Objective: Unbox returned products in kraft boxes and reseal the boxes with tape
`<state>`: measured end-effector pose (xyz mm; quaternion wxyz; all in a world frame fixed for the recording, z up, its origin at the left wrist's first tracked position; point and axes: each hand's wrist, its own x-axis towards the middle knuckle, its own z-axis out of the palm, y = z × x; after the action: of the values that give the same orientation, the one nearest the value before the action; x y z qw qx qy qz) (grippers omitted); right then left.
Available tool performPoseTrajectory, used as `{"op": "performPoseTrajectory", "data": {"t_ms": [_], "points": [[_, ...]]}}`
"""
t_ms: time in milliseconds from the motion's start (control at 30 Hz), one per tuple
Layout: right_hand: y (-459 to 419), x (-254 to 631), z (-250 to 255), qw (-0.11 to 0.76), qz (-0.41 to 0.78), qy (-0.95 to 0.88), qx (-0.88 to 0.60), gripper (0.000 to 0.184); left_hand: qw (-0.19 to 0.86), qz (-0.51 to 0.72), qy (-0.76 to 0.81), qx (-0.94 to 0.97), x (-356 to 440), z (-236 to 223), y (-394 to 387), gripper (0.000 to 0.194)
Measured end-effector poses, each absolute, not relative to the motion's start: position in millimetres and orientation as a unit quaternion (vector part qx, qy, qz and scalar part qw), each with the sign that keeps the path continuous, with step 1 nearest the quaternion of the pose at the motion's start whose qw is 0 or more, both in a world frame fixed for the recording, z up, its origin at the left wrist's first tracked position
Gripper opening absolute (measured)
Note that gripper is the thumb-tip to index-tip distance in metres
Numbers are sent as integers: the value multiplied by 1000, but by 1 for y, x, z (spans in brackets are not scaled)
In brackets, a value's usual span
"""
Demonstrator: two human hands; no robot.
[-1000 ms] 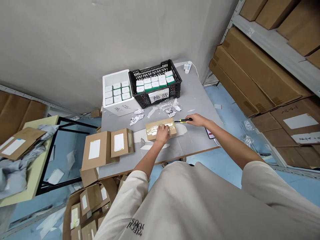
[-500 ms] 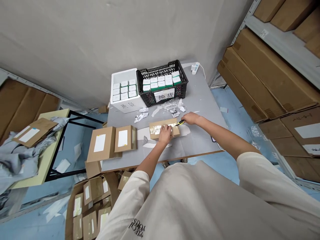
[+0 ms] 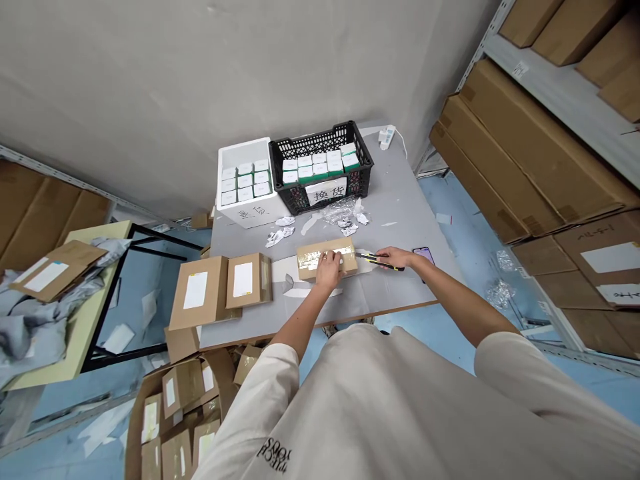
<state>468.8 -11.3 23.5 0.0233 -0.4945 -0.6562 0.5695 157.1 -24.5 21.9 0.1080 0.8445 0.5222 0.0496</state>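
A small brown cardboard parcel [image 3: 345, 252] with shiny clear tape along its top lies on the grey table [image 3: 395, 200]. My left hand [image 3: 327, 271] presses down on its near edge, fingers curled over the top. My right hand [image 3: 397, 257] is closed round a yellow-and-black utility knife [image 3: 373, 259], its tip at the parcel's right end. A phone [image 3: 424, 254] lies just behind my right wrist.
Two more parcels [image 3: 220, 288] with white labels lie at the table's left. At the back stand a white foam box [image 3: 245, 183] and a black crate [image 3: 323, 167] of small white-green boxes. Torn paper scraps [image 3: 280, 235] lie around. Shelves of cartons [image 3: 525, 147] stand right; a carton of parcels [image 3: 175, 413] sits on the floor.
My right hand with the knife came in to the parcel's right end, then drew back to the right along the table. My left hand stayed on the parcel.
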Motion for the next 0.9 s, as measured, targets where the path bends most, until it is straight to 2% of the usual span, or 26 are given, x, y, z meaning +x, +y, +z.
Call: {"op": "performPoseTrajectory", "data": {"t_ms": [133, 333, 467, 567, 700, 900], "points": [[-27, 468, 22, 34, 595, -631, -497, 41, 112, 38, 521, 845, 156, 25, -24, 53], [-42, 476, 29, 120, 580, -573, -567, 36, 129, 75, 529, 835, 155, 34, -22, 58], [-47, 474, 39, 142, 517, -596, -598, 36, 113, 94, 562, 814, 156, 40, -10, 43], [-49, 463, 48, 149, 427, -658, -603, 38, 111, 88, 566, 812, 157, 37, 0, 46], [-51, 448, 54, 131, 314, -746, -572, 39, 126, 57, 558, 818, 156, 31, 11, 54], [-48, 436, 49, 77, 263, -767, -581, 47, 125, 63, 546, 826, 150, 27, 14, 53]]}}
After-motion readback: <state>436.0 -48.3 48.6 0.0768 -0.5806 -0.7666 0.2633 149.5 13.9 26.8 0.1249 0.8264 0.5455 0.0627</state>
